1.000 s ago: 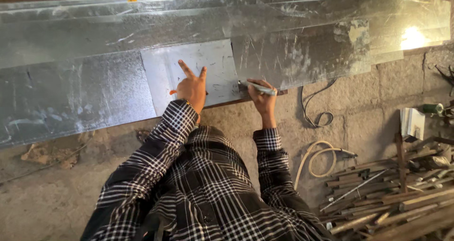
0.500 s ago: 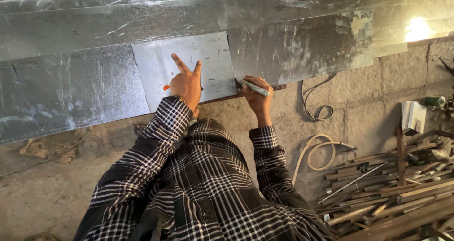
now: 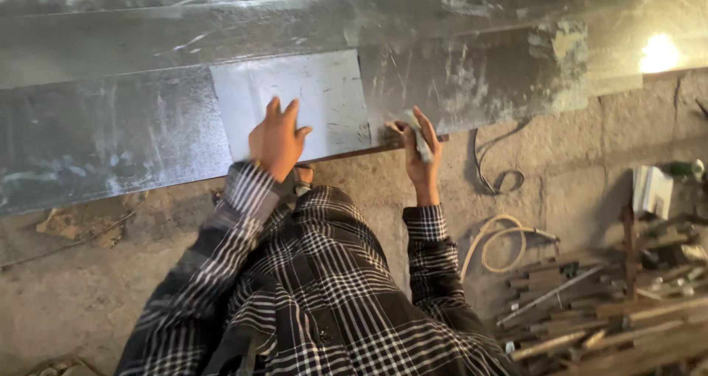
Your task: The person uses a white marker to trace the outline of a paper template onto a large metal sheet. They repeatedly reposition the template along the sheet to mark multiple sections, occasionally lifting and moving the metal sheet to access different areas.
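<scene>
Fingers of my left hand point(image 3: 276, 136) lie spread and flat on the small pale rectangular sheet-metal piece point(image 3: 295, 103), which rests on the long grey galvanised sheet point(image 3: 110, 140) laid across the concrete floor point(image 3: 575, 169). My right hand point(image 3: 419, 151) is closed around a short grey marker-like tool point(image 3: 417, 134) at the sheet's near edge, just right of the piece. I see scrap metal rods point(image 3: 590, 309) heaped at lower right, near a coiled hose point(image 3: 498, 239).

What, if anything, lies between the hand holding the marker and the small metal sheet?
Nothing visible. The right hand holds the marker right at the small metal sheet's right edge, with only bare long sheet metal beneath. The left hand presses flat on the small sheet.
</scene>
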